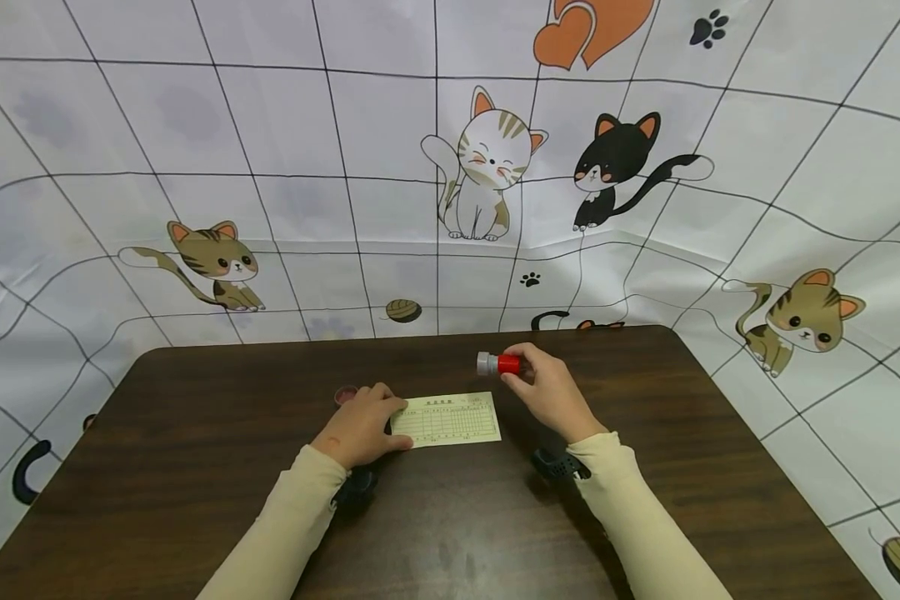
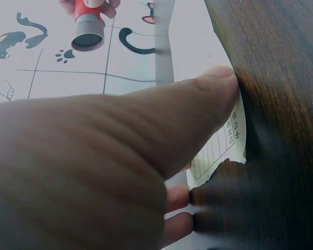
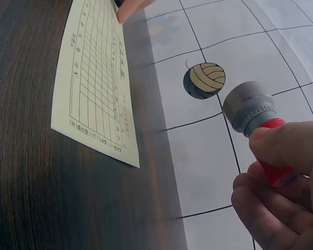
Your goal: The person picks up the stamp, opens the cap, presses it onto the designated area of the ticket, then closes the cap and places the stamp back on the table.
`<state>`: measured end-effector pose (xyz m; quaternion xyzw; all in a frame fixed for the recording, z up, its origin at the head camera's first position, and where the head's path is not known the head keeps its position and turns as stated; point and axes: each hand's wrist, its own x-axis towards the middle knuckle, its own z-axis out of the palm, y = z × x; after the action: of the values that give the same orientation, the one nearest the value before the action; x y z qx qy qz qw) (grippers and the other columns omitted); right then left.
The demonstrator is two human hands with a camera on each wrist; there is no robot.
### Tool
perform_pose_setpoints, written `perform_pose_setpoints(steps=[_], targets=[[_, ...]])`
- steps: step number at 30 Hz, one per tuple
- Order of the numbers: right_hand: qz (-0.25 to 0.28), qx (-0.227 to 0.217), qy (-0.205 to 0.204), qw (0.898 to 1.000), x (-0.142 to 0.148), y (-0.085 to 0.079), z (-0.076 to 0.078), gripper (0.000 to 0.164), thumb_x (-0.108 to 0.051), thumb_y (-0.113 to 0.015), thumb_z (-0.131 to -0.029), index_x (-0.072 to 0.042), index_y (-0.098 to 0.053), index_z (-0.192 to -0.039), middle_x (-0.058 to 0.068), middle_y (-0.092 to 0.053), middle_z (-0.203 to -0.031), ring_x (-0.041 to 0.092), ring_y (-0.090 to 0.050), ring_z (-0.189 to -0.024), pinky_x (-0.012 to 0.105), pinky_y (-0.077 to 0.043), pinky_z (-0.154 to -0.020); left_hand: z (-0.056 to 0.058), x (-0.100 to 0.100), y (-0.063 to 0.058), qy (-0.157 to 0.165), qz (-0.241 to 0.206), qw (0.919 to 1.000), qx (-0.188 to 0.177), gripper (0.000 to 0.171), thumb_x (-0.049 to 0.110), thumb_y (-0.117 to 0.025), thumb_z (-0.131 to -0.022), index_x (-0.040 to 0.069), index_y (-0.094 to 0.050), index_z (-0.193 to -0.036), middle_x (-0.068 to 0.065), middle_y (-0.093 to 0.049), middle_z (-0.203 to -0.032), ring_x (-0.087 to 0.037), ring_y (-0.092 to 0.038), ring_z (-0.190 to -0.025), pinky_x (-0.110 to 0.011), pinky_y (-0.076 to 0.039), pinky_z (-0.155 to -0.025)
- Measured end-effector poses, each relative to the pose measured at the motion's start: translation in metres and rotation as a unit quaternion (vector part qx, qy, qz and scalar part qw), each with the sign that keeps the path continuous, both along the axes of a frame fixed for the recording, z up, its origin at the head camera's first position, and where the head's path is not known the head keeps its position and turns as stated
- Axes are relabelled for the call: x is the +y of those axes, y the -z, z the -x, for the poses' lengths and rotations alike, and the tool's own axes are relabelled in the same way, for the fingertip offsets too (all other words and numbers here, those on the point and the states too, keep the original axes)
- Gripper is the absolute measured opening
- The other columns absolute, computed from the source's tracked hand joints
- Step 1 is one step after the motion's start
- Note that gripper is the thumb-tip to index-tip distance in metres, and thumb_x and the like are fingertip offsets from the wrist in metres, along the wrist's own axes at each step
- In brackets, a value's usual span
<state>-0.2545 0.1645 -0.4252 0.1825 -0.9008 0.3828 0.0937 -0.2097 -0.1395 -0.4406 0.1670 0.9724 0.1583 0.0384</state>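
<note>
A pale yellow printed form [image 1: 453, 419] with a ruled grid lies on the dark wooden table; its left end looks torn in the left wrist view. My left hand [image 1: 362, 423] rests at that end, thumb pressing near the front corner and fingertips at the back corner. In my right hand [image 1: 555, 392] is a red-handled stamp [image 1: 508, 364] with a round grey head, pinched between thumb and fingers. It is held sideways above the table, behind the form's right end, grey head pointing left. The right wrist view shows the stamp [image 3: 258, 114] apart from the form [image 3: 96, 83].
A small round reddish thing [image 1: 346, 395] lies just behind my left hand, partly covered by it. The brown table [image 1: 217, 467] ends at a white cloth backdrop [image 1: 375, 208] with printed cats and grid lines. Each wrist wears a dark strap [image 1: 562, 463].
</note>
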Motion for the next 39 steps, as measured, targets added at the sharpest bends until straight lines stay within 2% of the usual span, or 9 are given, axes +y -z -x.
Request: perform_pose_setpoints(steps=[6, 14, 17, 23, 30, 36, 39], targets=[[0.018, 0.007, -0.012, 1.0, -0.0005, -0.0013, -0.0016, 0.034, -0.014, -0.077, -0.095, -0.01, -0.067, -0.127, 0.011, -0.074, -0.109, 0.022, -0.073, -0.09, 0.042, -0.06, -0.08, 0.0007, 0.0004, -0.0006, -0.003, 0.005, 1.0, 0.0, 0.063, 0.043, -0.083, -0.088, 0.009, -0.067, -0.139, -0.011, -0.06, -0.128, -0.031, -0.057, -0.115, -0.049, -0.052, -0.098], [-0.001, 0.013, -0.026, 1.0, 0.0001, -0.0006, -0.002, 0.033, -0.024, -0.074, -0.098, -0.014, -0.071, -0.129, 0.004, -0.075, -0.099, 0.013, -0.061, -0.075, 0.03, -0.051, -0.066, 0.0009, 0.0008, -0.0003, -0.005, 0.003, 1.0, -0.002, 0.063, 0.043, -0.083, -0.088, 0.01, -0.067, -0.139, -0.011, -0.06, -0.128, -0.03, -0.056, -0.115, -0.049, -0.051, -0.098], [-0.011, 0.008, -0.03, 0.999, 0.0002, 0.0002, -0.0011, 0.034, -0.02, -0.074, -0.098, -0.013, -0.07, -0.131, 0.003, -0.073, -0.098, 0.014, -0.061, -0.076, 0.031, -0.052, -0.067, 0.0005, 0.001, -0.0003, -0.006, 0.003, 1.0, -0.002, 0.063, 0.042, -0.083, -0.088, 0.01, -0.067, -0.139, -0.011, -0.06, -0.128, -0.03, -0.056, -0.115, -0.049, -0.052, -0.097], [0.0, 0.0, -0.032, 0.999, -0.0007, 0.0005, -0.0009, 0.033, -0.008, -0.076, -0.095, -0.008, -0.068, -0.126, 0.007, -0.073, -0.106, 0.019, -0.07, -0.089, 0.04, -0.06, -0.082, -0.0003, 0.0013, -0.0009, -0.008, 0.002, 1.0, -0.002, 0.063, 0.042, -0.083, -0.088, 0.009, -0.067, -0.139, -0.011, -0.06, -0.128, -0.031, -0.056, -0.115, -0.049, -0.052, -0.096], [0.002, 0.02, -0.03, 0.999, -0.0008, 0.0009, -0.0006, 0.037, -0.02, -0.076, -0.096, -0.012, -0.071, -0.131, 0.004, -0.074, -0.107, 0.015, -0.065, -0.084, 0.033, -0.057, -0.074, 0.0002, 0.0011, 0.0, -0.005, 0.003, 1.0, 0.002, 0.063, 0.043, -0.083, -0.087, 0.009, -0.067, -0.138, -0.011, -0.06, -0.127, -0.031, -0.056, -0.114, -0.049, -0.052, -0.096], [0.019, 0.012, -0.034, 0.999, -0.0018, -0.0003, -0.0013, 0.032, -0.026, -0.072, -0.099, -0.017, -0.071, -0.13, 0.0, -0.072, -0.096, 0.014, -0.06, -0.075, 0.03, -0.049, -0.065, 0.001, 0.0005, 0.0006, -0.004, 0.0, 1.0, 0.003, 0.063, 0.043, -0.083, -0.087, 0.009, -0.067, -0.138, -0.011, -0.06, -0.127, -0.031, -0.056, -0.114, -0.049, -0.052, -0.096], [0.017, 0.005, -0.041, 0.999, -0.0025, -0.0015, -0.0026, 0.03, -0.027, -0.071, -0.1, -0.017, -0.071, -0.129, 0.0, -0.071, -0.094, 0.014, -0.059, -0.073, 0.031, -0.048, -0.064, 0.0008, 0.0006, 0.0006, -0.003, 0.001, 1.0, 0.003, 0.063, 0.043, -0.084, -0.087, 0.009, -0.067, -0.138, -0.011, -0.06, -0.127, -0.031, -0.056, -0.114, -0.049, -0.052, -0.095]])
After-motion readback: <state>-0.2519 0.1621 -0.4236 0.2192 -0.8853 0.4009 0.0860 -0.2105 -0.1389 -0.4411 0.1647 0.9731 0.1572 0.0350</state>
